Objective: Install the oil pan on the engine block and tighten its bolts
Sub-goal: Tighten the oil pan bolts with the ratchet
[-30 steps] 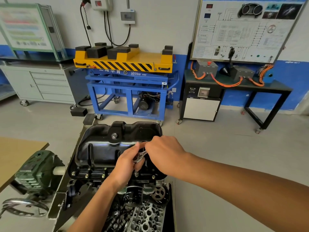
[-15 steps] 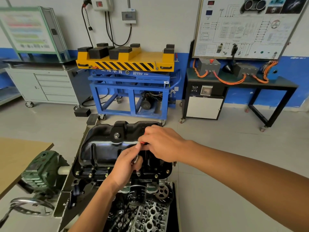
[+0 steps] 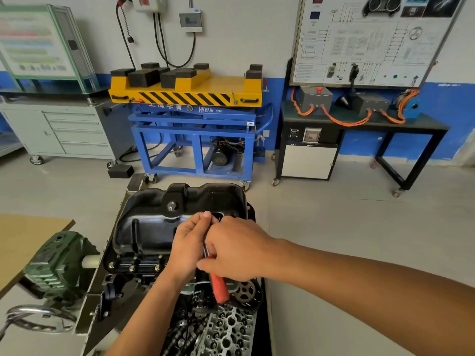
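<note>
Oil pan: the black oil pan (image 3: 154,222) sits sump side up on the engine block (image 3: 144,281), just below the middle of the view. Its drain plug shows, and its 3 o'clock half is covered by both hands.
Bolts: a row of bolts (image 3: 131,268) stands in the flange along the pan's 6 o'clock edge. Any past the left wrist are hidden, and the 12 o'clock edge is too dark to make out.
Left hand: the left hand (image 3: 189,247) rises from 6 o'clock and is clenched round the upper end of the red-handled tool (image 3: 218,289), thumb pointing to 12 o'clock. The tool's head and what it sits on are hidden under the fingers.
Right hand: the right hand (image 3: 239,250) reaches in from 4 o'clock, touching the left hand, fingers curled around the tool's shaft.
Tool: only a sliver of bright shaft shows between the hands. The red grip sticks out under the right hand toward 6 o'clock and is blurred.
Below the pan: a black oil filter (image 3: 201,299) and a toothed sprocket (image 3: 245,291) are partly hidden by the tool. The cylinder head (image 3: 226,330) is cut off by the bottom edge.
Stand: a green gearbox (image 3: 59,263) sits at the pan's 9 o'clock. The handwheel (image 3: 38,317) at 8 o'clock is blurred.
Table: only a corner of the wooden table (image 3: 25,240) shows at the left edge.
Background: a yellow lift platform (image 3: 192,91) stands at 12 o'clock. The wiring board (image 3: 367,39) at 1 o'clock has its top cut off and print too small to read.
</note>
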